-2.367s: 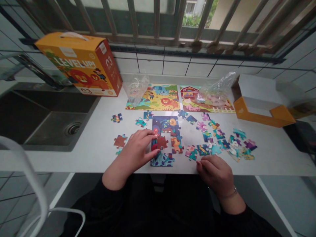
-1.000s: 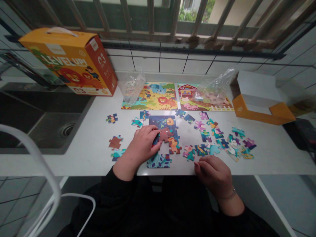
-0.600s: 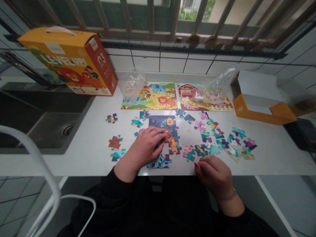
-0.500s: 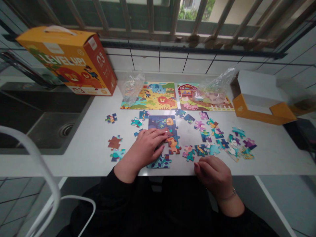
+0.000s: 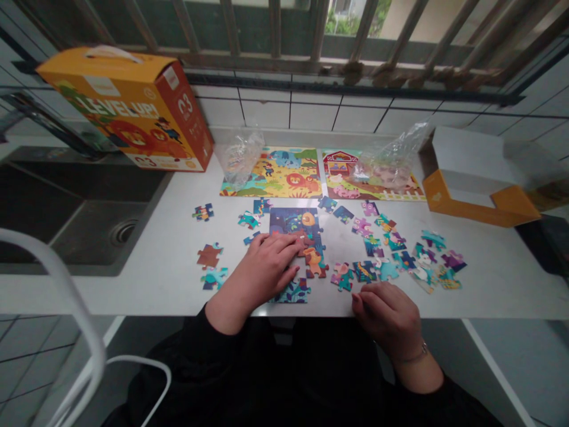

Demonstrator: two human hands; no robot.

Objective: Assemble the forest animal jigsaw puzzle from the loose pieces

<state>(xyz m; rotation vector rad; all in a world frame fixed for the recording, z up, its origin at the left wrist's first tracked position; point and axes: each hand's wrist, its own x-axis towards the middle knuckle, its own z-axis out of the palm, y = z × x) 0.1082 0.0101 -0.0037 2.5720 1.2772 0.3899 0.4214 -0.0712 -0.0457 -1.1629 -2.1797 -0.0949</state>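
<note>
Though part-hidden, puzzle [image 5: 291, 218] on seemingly kitchen counter [image 5: 162, 279].

A faucet [image 5: 56, 126] stands behind the dark sink [image 5: 89, 231]; a white cable [image 5: 73, 293] curves in front; bars [image 5: 230, 26] cross the window [image 5: 253, 32].

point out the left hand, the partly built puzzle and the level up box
Left hand [image 5: 265, 267], head view: its back.
Partly built puzzle [image 5: 297, 220], head view: upper part.
Level Up box [image 5: 132, 118], head view: front face.

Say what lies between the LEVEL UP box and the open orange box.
In the head view: a lion picture and a barn picture side by side, each partly covered by clear plastic.
</note>
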